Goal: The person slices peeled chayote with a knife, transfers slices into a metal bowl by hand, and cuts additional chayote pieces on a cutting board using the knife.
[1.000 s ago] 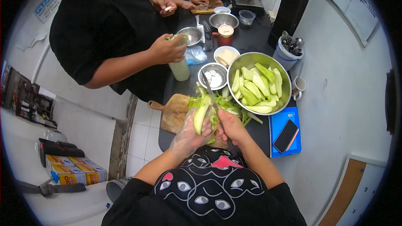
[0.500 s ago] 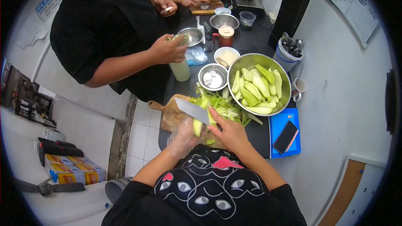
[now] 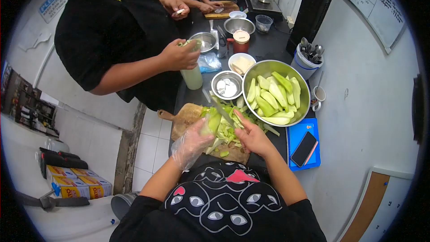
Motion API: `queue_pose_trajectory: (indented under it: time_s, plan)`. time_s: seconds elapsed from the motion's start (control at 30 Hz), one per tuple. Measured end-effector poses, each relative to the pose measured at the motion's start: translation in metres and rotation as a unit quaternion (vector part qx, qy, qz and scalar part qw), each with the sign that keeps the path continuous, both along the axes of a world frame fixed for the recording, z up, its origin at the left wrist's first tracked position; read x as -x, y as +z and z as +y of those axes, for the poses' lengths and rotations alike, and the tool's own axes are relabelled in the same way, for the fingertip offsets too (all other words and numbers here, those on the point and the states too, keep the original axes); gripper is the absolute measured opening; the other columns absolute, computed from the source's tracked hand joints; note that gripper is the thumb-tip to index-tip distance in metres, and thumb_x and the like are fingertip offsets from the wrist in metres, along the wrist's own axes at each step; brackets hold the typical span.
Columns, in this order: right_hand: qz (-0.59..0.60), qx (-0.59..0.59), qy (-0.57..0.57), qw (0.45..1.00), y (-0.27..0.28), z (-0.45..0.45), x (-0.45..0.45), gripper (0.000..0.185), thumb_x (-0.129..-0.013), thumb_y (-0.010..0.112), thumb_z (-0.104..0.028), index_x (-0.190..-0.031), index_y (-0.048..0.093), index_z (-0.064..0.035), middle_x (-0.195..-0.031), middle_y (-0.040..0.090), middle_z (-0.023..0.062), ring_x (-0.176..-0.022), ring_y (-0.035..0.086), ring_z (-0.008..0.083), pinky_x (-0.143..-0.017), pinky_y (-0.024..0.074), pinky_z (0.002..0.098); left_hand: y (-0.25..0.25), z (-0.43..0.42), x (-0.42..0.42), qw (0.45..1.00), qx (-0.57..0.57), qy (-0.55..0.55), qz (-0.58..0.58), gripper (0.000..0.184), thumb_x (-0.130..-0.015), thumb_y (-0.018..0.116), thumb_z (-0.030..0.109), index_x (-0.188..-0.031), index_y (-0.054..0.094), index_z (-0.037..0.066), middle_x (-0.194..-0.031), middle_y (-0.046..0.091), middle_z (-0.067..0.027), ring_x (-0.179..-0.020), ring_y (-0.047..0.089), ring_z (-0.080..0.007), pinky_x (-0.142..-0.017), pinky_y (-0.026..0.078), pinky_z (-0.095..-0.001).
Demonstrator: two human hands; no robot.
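My left hand [image 3: 193, 140], in a clear plastic glove, is closed around a pale green piece that looks like green mango [image 3: 213, 123]. A kitchen knife [image 3: 222, 113] is in my right hand [image 3: 256, 140], its blade seen nearly edge-on beside the piece. Both hands are above a wooden cutting board [image 3: 187, 117] strewn with green peelings [image 3: 230, 140]. Just beyond my right hand stands a large steel bowl [image 3: 307, 103] of peeled green pieces [image 3: 276, 94]. The fingertips of my left hand are partly hidden behind the piece.
A small steel bowl [image 3: 215, 85] with white contents and a white bowl [image 3: 231, 65] stand beyond the board. A phone [image 3: 304, 149] lies on a blue folder [image 3: 294, 132] at right. At left, a co-worker [image 3: 103, 31] holds a bottle [image 3: 192, 78].
My left hand has turned and lifted the piece away from me. The knife has swung from broadside to nearly edge-on, and my right hand has shifted slightly right.
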State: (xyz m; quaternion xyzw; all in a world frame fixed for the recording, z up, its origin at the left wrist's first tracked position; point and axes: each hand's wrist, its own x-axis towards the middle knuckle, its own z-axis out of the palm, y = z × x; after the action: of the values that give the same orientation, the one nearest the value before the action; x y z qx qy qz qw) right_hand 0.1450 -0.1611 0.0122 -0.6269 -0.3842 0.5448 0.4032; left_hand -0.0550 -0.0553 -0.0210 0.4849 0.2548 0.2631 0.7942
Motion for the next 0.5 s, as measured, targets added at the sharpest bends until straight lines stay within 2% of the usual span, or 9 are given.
queue_pose_trajectory:
  time_s: [0.1, 0.13, 0.23, 0.33, 0.43, 0.5]
  plan:
    - [-0.051, -0.062, 0.031, 0.996, -0.001, 0.0, -0.001, 0.073, -0.086, 0.067, -0.033, -0.148, 0.029, -0.0237, -0.108, 0.064, 0.01, -0.079, 0.059, 0.0115, -0.076, 0.048, 0.0263, -0.042, 0.019, 0.006, 0.965, -0.226, -0.008, 0.129, 0.054, -0.078, 0.075, 0.011, -0.125, 0.052, 0.001, -0.12, 0.059, -0.0108, -0.106, 0.056, -0.0166, -0.091, 0.046, -0.0337]
    - [-0.068, -0.074, 0.045, 0.994, 0.0, 0.001, -0.001, 0.077, -0.083, 0.07, -0.034, -0.148, 0.029, -0.0238, -0.109, 0.064, 0.0103, -0.08, 0.059, 0.013, -0.077, 0.0481, 0.0271, -0.026, 0.017, 0.004, 0.962, -0.229, -0.015, 0.151, 0.051, -0.078, 0.075, 0.012, -0.123, 0.054, 0.001, -0.117, 0.061, -0.0105, -0.104, 0.057, -0.0171, -0.09, 0.046, -0.0338]
    - [-0.121, -0.145, 0.063, 0.98, -0.007, 0.007, 0.002, 0.082, -0.079, 0.074, -0.025, -0.148, 0.03, -0.0203, -0.104, 0.063, 0.0008, -0.072, 0.049, 0.0068, -0.069, 0.0455, 0.0232, 0.009, 0.013, 0.002, 0.942, -0.257, -0.038, 0.213, 0.043, -0.077, 0.076, 0.013, -0.116, 0.06, 0.002, -0.109, 0.065, -0.0097, -0.099, 0.06, -0.0186, -0.088, 0.048, -0.0342]
    - [-0.102, -0.084, 0.092, 0.987, 0.0, 0.011, 0.001, 0.082, -0.077, 0.076, -0.026, -0.147, 0.032, -0.018, -0.115, 0.06, 0.0019, -0.084, 0.05, 0.0076, -0.079, 0.0441, 0.0239, 0.009, 0.015, 0.005, 0.918, -0.305, -0.058, 0.247, 0.039, -0.077, 0.075, 0.012, -0.112, 0.063, 0.002, -0.106, 0.067, -0.0097, -0.097, 0.061, -0.0201, -0.087, 0.047, -0.0349]
    - [-0.137, -0.158, 0.088, 0.974, -0.011, 0.013, 0.002, 0.083, -0.077, 0.076, -0.026, -0.147, 0.033, -0.0162, -0.112, 0.061, 0.0029, -0.081, 0.049, 0.0078, -0.077, 0.0446, 0.0242, 0.009, 0.015, 0.008, 0.925, -0.301, -0.053, 0.227, 0.038, -0.076, 0.074, 0.011, -0.111, 0.063, 0.002, -0.107, 0.066, -0.0104, -0.099, 0.06, -0.0211, -0.09, 0.045, -0.0352]
    - [-0.133, -0.133, 0.098, 0.977, -0.006, 0.014, 0.002, 0.083, -0.077, 0.076, -0.027, -0.146, 0.033, -0.0152, -0.112, 0.062, 0.0038, -0.082, 0.05, 0.0081, -0.078, 0.0446, 0.0245, 0.015, 0.014, 0.006, 0.938, -0.281, -0.028, 0.201, 0.039, -0.076, 0.073, 0.011, -0.112, 0.063, 0.001, -0.108, 0.066, -0.0107, -0.101, 0.06, -0.0209, -0.093, 0.044, -0.0348]
